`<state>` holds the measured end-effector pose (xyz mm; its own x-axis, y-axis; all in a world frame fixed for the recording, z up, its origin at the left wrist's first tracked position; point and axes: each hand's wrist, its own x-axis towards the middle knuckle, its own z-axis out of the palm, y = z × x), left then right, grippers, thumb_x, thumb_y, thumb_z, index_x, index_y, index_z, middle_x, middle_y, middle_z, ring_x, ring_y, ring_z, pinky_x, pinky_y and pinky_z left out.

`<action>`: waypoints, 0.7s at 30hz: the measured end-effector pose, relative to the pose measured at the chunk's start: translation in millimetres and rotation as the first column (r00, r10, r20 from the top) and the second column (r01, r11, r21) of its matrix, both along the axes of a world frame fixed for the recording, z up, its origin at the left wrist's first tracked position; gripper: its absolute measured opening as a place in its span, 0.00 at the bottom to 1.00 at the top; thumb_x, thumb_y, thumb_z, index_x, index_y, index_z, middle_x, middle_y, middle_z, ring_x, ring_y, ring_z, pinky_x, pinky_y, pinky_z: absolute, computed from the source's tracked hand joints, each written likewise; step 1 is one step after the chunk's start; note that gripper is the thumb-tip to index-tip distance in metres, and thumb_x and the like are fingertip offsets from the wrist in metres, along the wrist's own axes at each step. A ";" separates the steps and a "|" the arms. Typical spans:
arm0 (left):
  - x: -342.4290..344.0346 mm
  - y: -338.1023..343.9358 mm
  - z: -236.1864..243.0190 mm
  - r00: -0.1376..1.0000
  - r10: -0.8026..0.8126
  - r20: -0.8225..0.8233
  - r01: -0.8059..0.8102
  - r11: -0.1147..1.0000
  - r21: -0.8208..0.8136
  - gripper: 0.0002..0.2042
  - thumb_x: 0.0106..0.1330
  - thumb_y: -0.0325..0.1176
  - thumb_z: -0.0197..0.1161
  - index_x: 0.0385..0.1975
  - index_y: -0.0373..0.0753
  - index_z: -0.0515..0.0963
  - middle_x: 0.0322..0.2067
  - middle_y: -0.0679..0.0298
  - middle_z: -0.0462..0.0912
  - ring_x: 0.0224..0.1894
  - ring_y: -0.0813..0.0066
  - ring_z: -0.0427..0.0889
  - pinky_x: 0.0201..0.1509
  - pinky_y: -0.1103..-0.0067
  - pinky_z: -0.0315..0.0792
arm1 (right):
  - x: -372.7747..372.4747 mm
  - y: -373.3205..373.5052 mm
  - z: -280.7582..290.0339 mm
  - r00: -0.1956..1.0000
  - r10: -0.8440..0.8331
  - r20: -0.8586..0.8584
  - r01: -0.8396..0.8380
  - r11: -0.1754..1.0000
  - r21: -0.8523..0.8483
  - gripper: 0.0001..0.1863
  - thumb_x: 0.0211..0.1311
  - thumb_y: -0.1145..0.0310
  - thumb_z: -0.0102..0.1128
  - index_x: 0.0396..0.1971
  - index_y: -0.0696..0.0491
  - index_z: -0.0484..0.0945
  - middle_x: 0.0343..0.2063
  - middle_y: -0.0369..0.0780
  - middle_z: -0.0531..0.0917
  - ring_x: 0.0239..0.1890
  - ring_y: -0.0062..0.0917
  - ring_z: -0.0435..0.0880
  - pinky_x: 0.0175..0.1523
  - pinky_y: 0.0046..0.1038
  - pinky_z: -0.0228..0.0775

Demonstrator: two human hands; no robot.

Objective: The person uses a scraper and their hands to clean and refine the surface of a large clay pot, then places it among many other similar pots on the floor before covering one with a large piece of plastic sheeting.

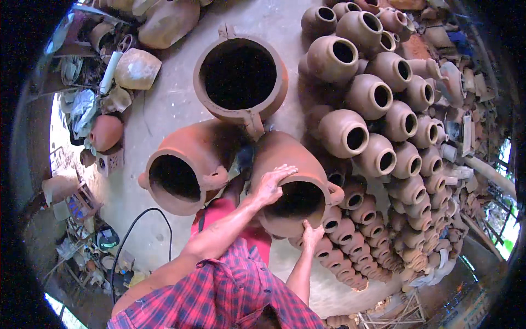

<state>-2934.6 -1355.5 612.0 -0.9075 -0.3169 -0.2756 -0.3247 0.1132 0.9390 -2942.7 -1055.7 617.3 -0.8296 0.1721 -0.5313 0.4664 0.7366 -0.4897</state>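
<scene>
A large reddish-brown clay pot with a loop handle stands close in front of me, its wide dark mouth facing up toward me. My left hand rests on the pot's upper left side by the rim, fingers stretched out flat. At the near edge of the same rim, my right hand grips the clay, thumb up on the lip and fingers partly hidden behind the wall. Left of it stands a second handled clay pot. Beyond both is a bigger wide-mouthed pot with two lugs on its rim.
Rows of small round clay jars crowd the right side, reaching close to the held pot. A black cable curves over the pale floor at left. Broken pots, a crate and clutter line the left edge.
</scene>
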 end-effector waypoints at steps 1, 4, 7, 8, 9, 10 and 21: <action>6.6 1.0 -4.2 1.000 0.022 0.011 -0.022 1.000 -0.013 0.41 0.43 0.10 0.50 0.64 0.38 0.80 0.66 0.49 0.80 0.75 0.47 0.71 0.82 0.61 0.63 | -2.7 -1.5 3.0 0.992 -0.007 0.125 0.011 0.999 -0.035 0.39 0.55 0.63 0.82 0.61 0.70 0.75 0.57 0.57 0.83 0.61 0.46 0.82 0.72 0.40 0.68; -2.8 10.4 -4.8 1.000 0.013 -0.029 -0.012 1.000 0.018 0.40 0.43 0.10 0.50 0.64 0.38 0.80 0.66 0.49 0.80 0.74 0.47 0.72 0.82 0.61 0.63 | 14.0 33.9 -24.5 1.000 0.006 0.003 -0.006 0.993 0.117 0.24 0.54 0.77 0.77 0.53 0.65 0.81 0.47 0.46 0.89 0.46 0.35 0.87 0.58 0.36 0.77; 9.3 4.2 -6.0 0.998 0.025 -0.060 -0.024 0.999 0.025 0.41 0.41 0.11 0.50 0.64 0.37 0.80 0.66 0.49 0.80 0.74 0.47 0.72 0.82 0.60 0.61 | 19.8 29.2 -22.4 0.998 0.054 -0.013 -0.052 0.992 0.115 0.26 0.53 0.76 0.76 0.53 0.65 0.81 0.49 0.48 0.88 0.48 0.36 0.86 0.59 0.36 0.77; 10.9 4.4 -6.0 0.996 0.013 -0.086 -0.010 0.999 0.035 0.42 0.41 0.11 0.50 0.65 0.37 0.79 0.67 0.49 0.80 0.75 0.48 0.71 0.83 0.60 0.60 | 20.8 30.9 -21.2 0.998 0.059 -0.026 -0.056 0.994 0.089 0.26 0.53 0.76 0.76 0.54 0.66 0.80 0.49 0.48 0.88 0.48 0.36 0.86 0.59 0.37 0.76; 29.5 -1.6 -7.9 0.998 0.039 -0.056 -0.038 0.999 0.020 0.42 0.41 0.11 0.49 0.65 0.37 0.79 0.67 0.49 0.80 0.75 0.48 0.71 0.83 0.60 0.61 | 16.9 -5.8 8.4 0.994 0.109 0.030 -0.112 0.989 0.094 0.27 0.53 0.74 0.76 0.54 0.66 0.80 0.49 0.49 0.88 0.49 0.37 0.86 0.60 0.37 0.76; 40.4 -5.1 -5.7 0.998 0.054 -0.044 -0.054 0.998 0.017 0.42 0.41 0.11 0.49 0.65 0.37 0.79 0.67 0.49 0.80 0.75 0.48 0.71 0.83 0.60 0.61 | 13.0 -30.8 30.9 0.987 0.144 0.067 -0.150 0.983 0.107 0.27 0.54 0.73 0.76 0.54 0.66 0.80 0.48 0.50 0.88 0.49 0.38 0.86 0.61 0.37 0.76; 46.1 -14.3 4.2 0.984 0.177 -0.011 -0.177 0.984 0.004 0.41 0.44 0.08 0.50 0.66 0.38 0.79 0.67 0.51 0.79 0.76 0.50 0.70 0.82 0.62 0.62 | -9.8 -23.6 13.5 0.969 0.249 0.007 -0.249 0.967 0.047 0.21 0.55 0.72 0.74 0.48 0.66 0.83 0.40 0.51 0.90 0.42 0.39 0.87 0.55 0.38 0.77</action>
<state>-2888.4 -1369.8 616.2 -0.8401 -0.4721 -0.2671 -0.3292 0.0524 0.9428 -2952.5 -1079.3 630.8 -0.8491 -0.0147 -0.5281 0.2658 0.8519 -0.4512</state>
